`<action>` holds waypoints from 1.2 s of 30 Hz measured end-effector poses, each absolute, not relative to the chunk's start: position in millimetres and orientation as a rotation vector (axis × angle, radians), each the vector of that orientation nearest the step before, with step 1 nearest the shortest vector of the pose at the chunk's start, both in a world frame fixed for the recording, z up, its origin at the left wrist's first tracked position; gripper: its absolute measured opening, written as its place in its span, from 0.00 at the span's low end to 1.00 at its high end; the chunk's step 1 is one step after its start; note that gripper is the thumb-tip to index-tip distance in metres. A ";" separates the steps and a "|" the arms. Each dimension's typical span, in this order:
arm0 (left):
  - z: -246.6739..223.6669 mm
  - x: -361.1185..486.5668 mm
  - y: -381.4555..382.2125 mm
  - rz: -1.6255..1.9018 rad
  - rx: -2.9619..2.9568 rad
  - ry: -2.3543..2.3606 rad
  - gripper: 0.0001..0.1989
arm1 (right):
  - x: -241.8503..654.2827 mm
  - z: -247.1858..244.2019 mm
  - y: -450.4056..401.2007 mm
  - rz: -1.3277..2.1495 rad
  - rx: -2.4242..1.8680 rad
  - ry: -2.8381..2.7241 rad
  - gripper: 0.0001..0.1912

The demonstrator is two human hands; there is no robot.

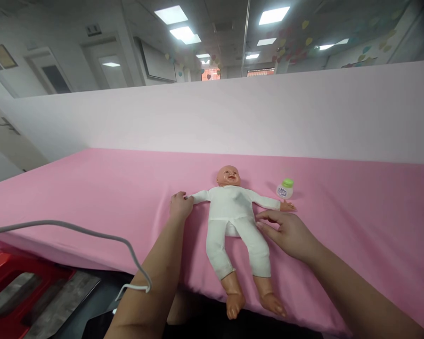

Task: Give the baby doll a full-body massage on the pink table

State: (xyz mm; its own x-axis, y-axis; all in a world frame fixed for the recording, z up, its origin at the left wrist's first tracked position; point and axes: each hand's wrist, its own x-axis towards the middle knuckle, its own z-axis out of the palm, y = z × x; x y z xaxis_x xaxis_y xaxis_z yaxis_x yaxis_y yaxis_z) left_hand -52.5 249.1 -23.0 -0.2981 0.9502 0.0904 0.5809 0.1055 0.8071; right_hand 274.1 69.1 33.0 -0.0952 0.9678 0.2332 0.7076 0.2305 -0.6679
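A baby doll in a white cloth suit lies on its back on the pink sheet, its bare feet reaching over the front edge. My left hand is closed around the end of the doll's arm on the left; the doll's hand there is hidden under my fingers. Beside the doll's hip, my right hand is open, thumb and fingers apart, with nothing in it. The doll's other hand lies just beyond my right hand. Behind that stands a small clear bottle with a green cap and a printed label.
The pink sheet covers a wide bed-like surface against a low white wall with glass above it. A grey cable loops across the left, over my forearm. A red plastic stool stands at the lower left.
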 end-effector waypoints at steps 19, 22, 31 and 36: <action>5.6 8.9 194.9 0.934 2.049 1.640 0.18 | 271.9 -12.6 83.3 0.931 -1.476 -1.543 0.15; 8.3 19.4 184.8 0.872 2.107 1.504 0.20 | 271.9 -16.6 85.0 0.941 -1.452 -1.551 0.14; 16.7 38.1 176.2 0.507 2.311 1.328 0.35 | 276.5 -33.1 94.8 0.945 -1.411 -1.551 0.19; 29.8 59.5 188.0 0.414 2.457 1.277 0.34 | 277.7 -34.7 97.3 1.012 -1.341 -1.494 0.23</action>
State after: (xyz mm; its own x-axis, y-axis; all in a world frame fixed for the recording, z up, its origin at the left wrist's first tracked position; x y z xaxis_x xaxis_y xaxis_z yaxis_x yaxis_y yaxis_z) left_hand 59.5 188.0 29.8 0.5532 0.8271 0.0994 0.7280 -0.5380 0.4249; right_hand 277.7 97.3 -34.7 -0.0482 0.9956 0.0809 0.2943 0.0915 -0.9513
